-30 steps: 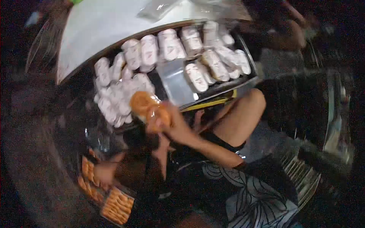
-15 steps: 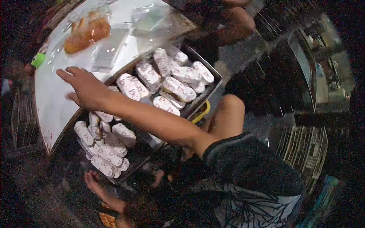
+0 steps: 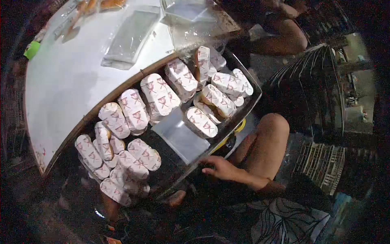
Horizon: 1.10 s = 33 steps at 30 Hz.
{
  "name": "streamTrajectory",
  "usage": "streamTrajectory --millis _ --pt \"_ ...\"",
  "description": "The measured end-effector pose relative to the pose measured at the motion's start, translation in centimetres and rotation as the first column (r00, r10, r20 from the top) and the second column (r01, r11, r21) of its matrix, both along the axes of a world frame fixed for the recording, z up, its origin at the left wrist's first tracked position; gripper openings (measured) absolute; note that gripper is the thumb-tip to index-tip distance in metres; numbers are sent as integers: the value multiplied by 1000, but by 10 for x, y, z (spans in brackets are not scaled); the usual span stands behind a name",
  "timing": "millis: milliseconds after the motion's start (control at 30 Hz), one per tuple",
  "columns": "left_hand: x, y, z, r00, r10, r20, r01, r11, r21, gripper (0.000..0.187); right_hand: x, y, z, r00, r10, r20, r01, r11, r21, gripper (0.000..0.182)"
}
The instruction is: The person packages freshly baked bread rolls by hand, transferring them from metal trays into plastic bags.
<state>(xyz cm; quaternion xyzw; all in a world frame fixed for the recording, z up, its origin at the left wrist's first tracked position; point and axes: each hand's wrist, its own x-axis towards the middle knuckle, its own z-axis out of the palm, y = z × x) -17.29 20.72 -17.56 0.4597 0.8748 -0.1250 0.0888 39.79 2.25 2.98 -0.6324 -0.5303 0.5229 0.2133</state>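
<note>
My right hand (image 3: 221, 167) is just beyond the near edge of a dark tray (image 3: 178, 181), its fingers slightly bent and apart, with nothing visible between them. Beside it, a stack of clear plastic bags (image 3: 180, 136) lies in the tray. Around the bags are several rolls in white printed paper wrappers (image 3: 160, 94), in two groups. My left hand (image 3: 111, 205) is in shadow at the lower left, by the wrapped rolls (image 3: 115, 191); its fingers are hidden, so its grip cannot be made out.
Behind the tray is a white table (image 3: 81, 81) with a wooden edge, bearing clear bags (image 3: 132, 36), bagged bread (image 3: 99, 5) and a green object (image 3: 31, 50). Another person's bent leg (image 3: 290, 38) is at the top right. My knee (image 3: 276, 126) is right of the tray.
My right hand has drawn back from over the white table to the tray's near edge, uncovering the bags and rolls. My left hand has moved under the lower-left rolls. The view has shifted.
</note>
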Motion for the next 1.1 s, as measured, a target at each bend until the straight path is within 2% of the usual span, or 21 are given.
streamTrajectory --millis 67,167,267,300,333,400,467,500,533,633,733,767,800,900,967,1000,1067,1100 --pt "-4 -6 -7 1000 6 -16 -6 1000 -11 51 0 6 -9 996 -39 81 40 999 -6 37" --pt "-18 -8 1 999 17 -30 -16 999 36 51 -6 9 -8 997 -45 56 45 999 7 38" --pt "-32 -10 25 999 22 -28 -17 985 172 51 -7 14 -6 997 -7 77 6 1000 15 38" --pt "-35 -10 41 1000 20 -17 -15 961 274 51 -8 14 -5 994 23 105 -26 999 30 37" --pt "-29 -10 67 1000 12 2 -12 908 418 50 -8 13 -3 995 22 92 -24 999 21 37" --pt "11 -12 138 999 -30 30 -1 679 734 50 -8 16 2 994 5 107 -13 997 77 36" --pt "73 -30 193 989 -132 61 9 470 883 50 -11 12 -5 995 -21 93 7 989 148 35" --pt "107 -41 210 978 -196 73 15 413 911 50 -12 13 -3 995 14 95 -28 988 152 37" --pt "142 -55 215 960 -263 96 17 396 918 50 -11 11 1 993 49 103 -65 986 152 38" --pt "243 -107 187 889 -427 166 92 521 849 50 -1 9 24 992 98 77 -107 987 118 40" --pt "312 -159 139 858 -488 162 255 678 689 50 13 -11 21 996 81 29 -85 984 154 42" --pt "325 -176 130 868 -477 138 284 705 650 50 17 -18 20 995 72 71 -85 977 195 42" --pt "338 -189 126 885 -455 97 300 719 627 50 22 -23 19 991 62 115 -88 967 238 42" --pt "365 -206 143 882 -470 -16 360 654 666 51 31 -35 28 990 81 117 -100 980 171 42" --pt "394 -215 165 778 -629 -7 475 581 661 51 32 -47 26 988 91 122 -106 987 120 42" --pt "408 -216 174 640 -768 6 575 484 659 52 31 -54 14 991 90 100 -105 981 163 42" --pt "431 -219 164 352 -900 258 716 436 545 55 29 -62 8 993 92 74 -106 973 207 41" --pt "433 -214 159 354 -900 256 717 437 543 55 28 -65 10 989 99 110 -121 969 217 41"
